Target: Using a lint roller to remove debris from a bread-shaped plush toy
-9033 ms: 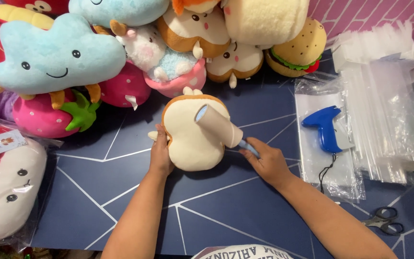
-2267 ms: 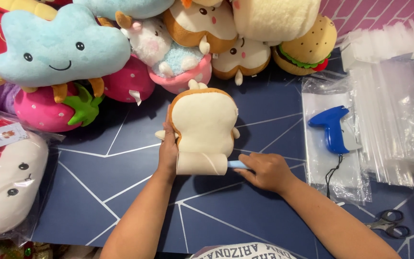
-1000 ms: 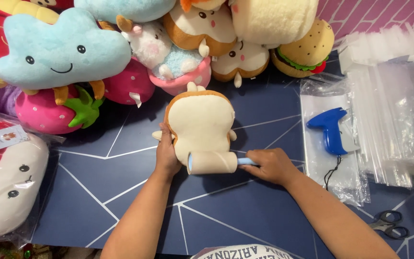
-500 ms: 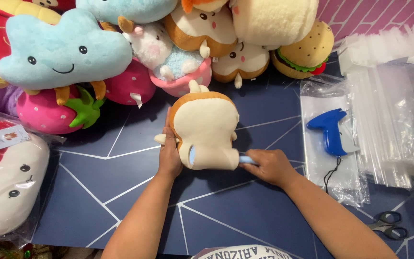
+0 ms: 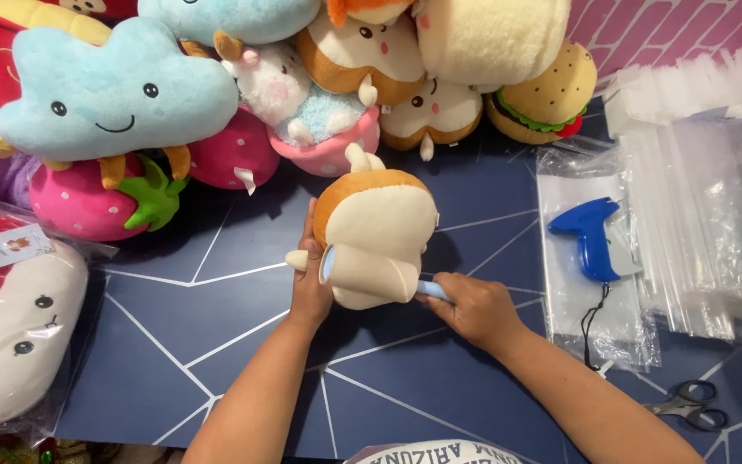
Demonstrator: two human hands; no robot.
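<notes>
Mid-frame, left hand (image 5: 309, 288) steadies the bread plush (image 5: 377, 230); right hand (image 5: 472, 308), fingers clamped on lint roller (image 5: 369, 271), works its lower part.

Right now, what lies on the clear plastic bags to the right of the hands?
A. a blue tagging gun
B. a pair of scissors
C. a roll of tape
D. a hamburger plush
A: a blue tagging gun rests on the flat clear bags; the scissors lie lower down on the dark blue table.
</notes>
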